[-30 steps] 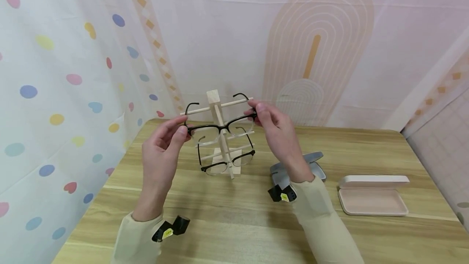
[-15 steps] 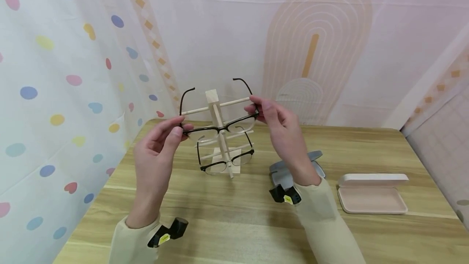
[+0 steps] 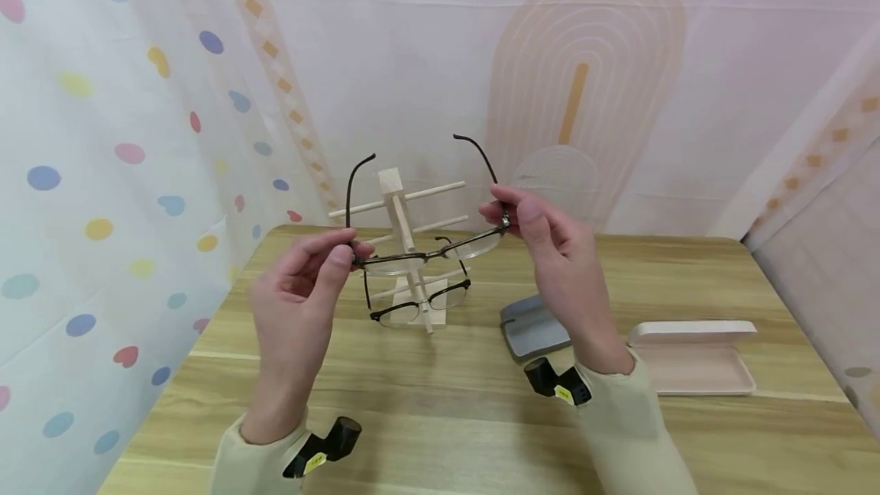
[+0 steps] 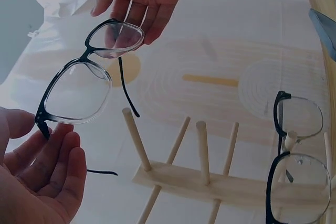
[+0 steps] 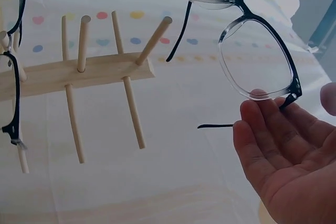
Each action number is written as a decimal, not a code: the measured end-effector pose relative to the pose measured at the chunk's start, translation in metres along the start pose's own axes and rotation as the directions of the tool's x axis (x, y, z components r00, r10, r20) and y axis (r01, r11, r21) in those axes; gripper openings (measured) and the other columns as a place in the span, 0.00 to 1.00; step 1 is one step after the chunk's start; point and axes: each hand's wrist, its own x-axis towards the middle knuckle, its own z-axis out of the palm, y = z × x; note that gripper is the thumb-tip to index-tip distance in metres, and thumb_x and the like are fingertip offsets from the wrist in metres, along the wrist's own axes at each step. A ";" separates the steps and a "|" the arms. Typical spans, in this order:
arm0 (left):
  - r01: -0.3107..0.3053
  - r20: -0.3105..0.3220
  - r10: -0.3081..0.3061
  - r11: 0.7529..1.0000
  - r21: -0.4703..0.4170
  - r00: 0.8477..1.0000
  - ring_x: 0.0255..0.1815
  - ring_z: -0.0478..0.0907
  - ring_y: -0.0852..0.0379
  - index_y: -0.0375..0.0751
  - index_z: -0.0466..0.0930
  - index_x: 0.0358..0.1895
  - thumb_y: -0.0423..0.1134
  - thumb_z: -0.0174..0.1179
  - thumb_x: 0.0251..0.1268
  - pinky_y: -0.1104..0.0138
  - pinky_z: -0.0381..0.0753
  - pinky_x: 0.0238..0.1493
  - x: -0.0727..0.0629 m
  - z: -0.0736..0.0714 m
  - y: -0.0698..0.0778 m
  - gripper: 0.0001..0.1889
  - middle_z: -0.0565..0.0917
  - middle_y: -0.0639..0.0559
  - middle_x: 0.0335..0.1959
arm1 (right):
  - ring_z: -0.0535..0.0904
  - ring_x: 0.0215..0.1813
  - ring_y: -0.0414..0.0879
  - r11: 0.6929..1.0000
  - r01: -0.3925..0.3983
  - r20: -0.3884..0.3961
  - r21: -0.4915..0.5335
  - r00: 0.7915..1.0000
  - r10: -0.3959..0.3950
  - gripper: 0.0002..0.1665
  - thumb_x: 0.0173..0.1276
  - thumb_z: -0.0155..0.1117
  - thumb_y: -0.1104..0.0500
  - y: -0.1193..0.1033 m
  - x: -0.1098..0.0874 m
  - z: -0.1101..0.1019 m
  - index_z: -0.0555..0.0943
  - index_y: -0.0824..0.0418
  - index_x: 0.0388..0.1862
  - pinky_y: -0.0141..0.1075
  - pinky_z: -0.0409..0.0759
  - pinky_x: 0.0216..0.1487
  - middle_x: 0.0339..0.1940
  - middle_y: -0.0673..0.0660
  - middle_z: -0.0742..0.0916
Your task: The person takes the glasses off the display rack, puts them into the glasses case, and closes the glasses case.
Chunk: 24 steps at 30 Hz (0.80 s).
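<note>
Black-topped, clear-rimmed eyeglasses (image 3: 426, 255) are held between both hands in front of the wooden display stand (image 3: 401, 220), with the temples pointing away. My left hand (image 3: 302, 281) pinches them near the left hinge. At the opposite hinge my right hand (image 3: 560, 266) grips the frame between thumb and fingers. Both wrist views show the held eyeglasses (image 4: 48, 92) apart from the stand's pegs (image 5: 155, 40). A second pair of eyeglasses (image 3: 450, 295) rests low on the stand, also visible at the right of the left wrist view.
A blue-grey glasses case (image 3: 532, 331) lies on the wooden table (image 3: 440, 434), partly hidden by my right hand. Further right stands an opened case (image 3: 694, 369) with a pink lining. A patterned curtain (image 3: 412, 59) hangs behind the table.
The held eyeglasses have come off the stand's upper pegs, towards me and to the right, and their temples have tilted up. The right hand has shifted right, covering more of the blue-grey case.
</note>
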 end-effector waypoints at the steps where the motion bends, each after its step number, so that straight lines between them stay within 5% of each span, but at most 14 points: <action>1: -0.006 0.007 0.006 1.000 -0.006 1.000 0.43 0.88 0.56 0.28 0.86 0.50 0.28 0.62 0.73 0.70 0.85 0.50 -0.001 0.001 0.000 0.09 0.91 0.47 0.39 | 0.85 0.56 0.53 1.000 0.001 -0.005 0.001 1.000 -0.001 0.23 0.86 0.50 0.54 -0.001 -0.002 -0.002 0.81 0.69 0.63 0.43 0.81 0.62 0.51 0.62 0.89; 5: -0.023 0.032 0.023 0.999 -0.029 0.999 0.42 0.89 0.56 0.27 0.86 0.49 0.25 0.63 0.71 0.71 0.85 0.48 -0.004 0.008 -0.001 0.08 0.91 0.47 0.38 | 0.85 0.56 0.53 1.000 0.005 -0.017 -0.023 1.000 -0.006 0.18 0.82 0.54 0.63 -0.004 -0.010 -0.012 0.81 0.70 0.63 0.41 0.81 0.62 0.49 0.60 0.90; 12: -0.055 0.090 0.061 0.996 -0.065 0.994 0.42 0.88 0.57 0.23 0.84 0.49 0.21 0.63 0.68 0.73 0.86 0.44 -0.010 0.023 -0.005 0.09 0.91 0.48 0.39 | 0.85 0.52 0.49 0.993 0.005 -0.059 -0.117 0.998 -0.012 0.17 0.78 0.61 0.65 -0.011 -0.022 -0.027 0.84 0.65 0.62 0.33 0.81 0.53 0.48 0.59 0.90; 24: -0.010 0.133 0.018 0.998 -0.059 0.991 0.40 0.89 0.55 0.24 0.78 0.54 0.20 0.65 0.65 0.71 0.86 0.43 -0.020 0.045 -0.017 0.15 0.90 0.42 0.38 | 0.84 0.43 0.46 0.988 0.005 -0.094 -0.151 0.995 -0.019 0.17 0.74 0.63 0.71 -0.012 -0.036 -0.049 0.84 0.66 0.59 0.28 0.82 0.43 0.47 0.58 0.90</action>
